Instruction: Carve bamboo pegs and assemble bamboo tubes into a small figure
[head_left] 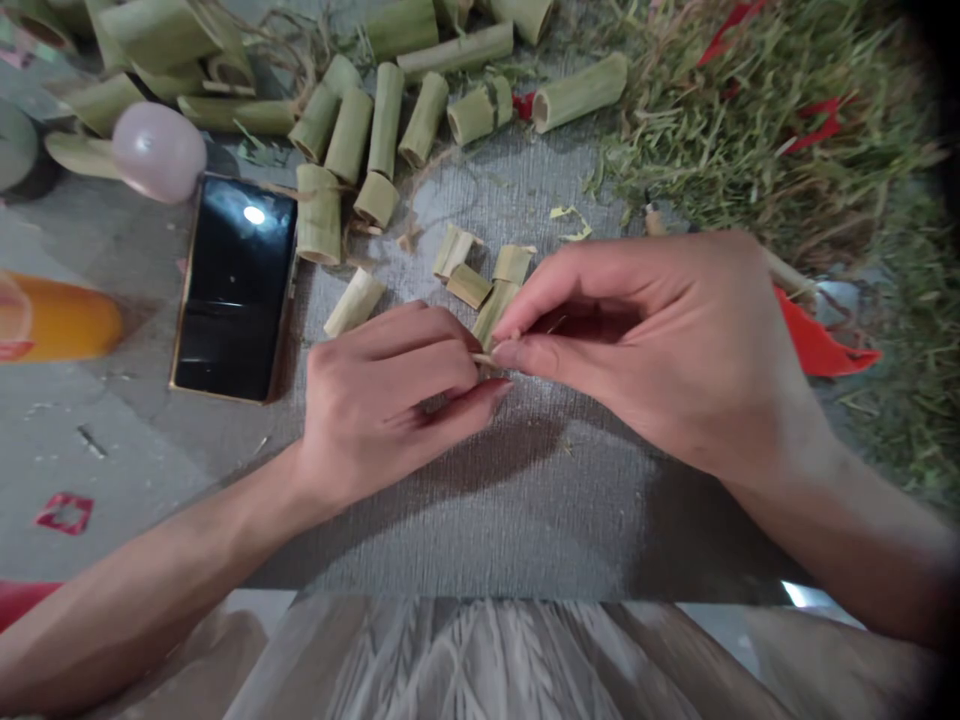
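Note:
My left hand (397,400) and my right hand (675,350) meet fingertip to fingertip over the grey table. Between them is a thin pale strip (484,359), pinched by both; only a short bit shows, and I cannot tell whether it is twine or stem. The thumb and forefinger of my right hand close on its right end. Curled fingers of my left hand hide the other end. Just beyond the fingertips lie short cut pieces of green stalk (469,287), partly covered by my right hand. Another short stalk piece (355,302) lies beyond my left knuckles.
Hollow green stalk sections (349,135) lie in rows at the back. A black phone (236,300) sits to the left, near a pale pink rounded object (159,150) and an orange container (64,318). Shredded greenery (720,130) and a red scrap (821,340) cover the right side.

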